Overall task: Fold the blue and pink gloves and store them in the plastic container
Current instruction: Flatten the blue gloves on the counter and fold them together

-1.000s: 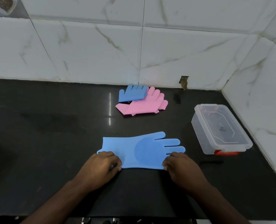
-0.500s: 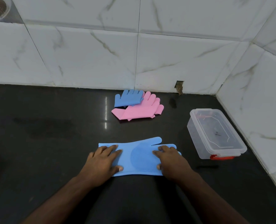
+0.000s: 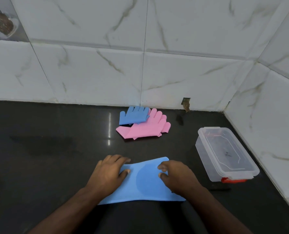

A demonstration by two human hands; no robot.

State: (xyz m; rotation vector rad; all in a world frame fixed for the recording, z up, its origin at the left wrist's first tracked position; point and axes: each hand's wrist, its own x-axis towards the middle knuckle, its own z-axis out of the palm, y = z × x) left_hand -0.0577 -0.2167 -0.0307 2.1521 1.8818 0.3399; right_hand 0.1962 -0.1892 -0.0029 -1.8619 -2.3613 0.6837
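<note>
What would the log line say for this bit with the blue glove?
step: folding blue glove | left hand: pressing glove | right hand: pressing glove | container: lid on, no gloves inside

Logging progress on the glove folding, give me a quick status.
Left hand and right hand pressing the near blue glove. Folded blue glove and pink gloves wait by the wall. Plastic container lid on.
</note>
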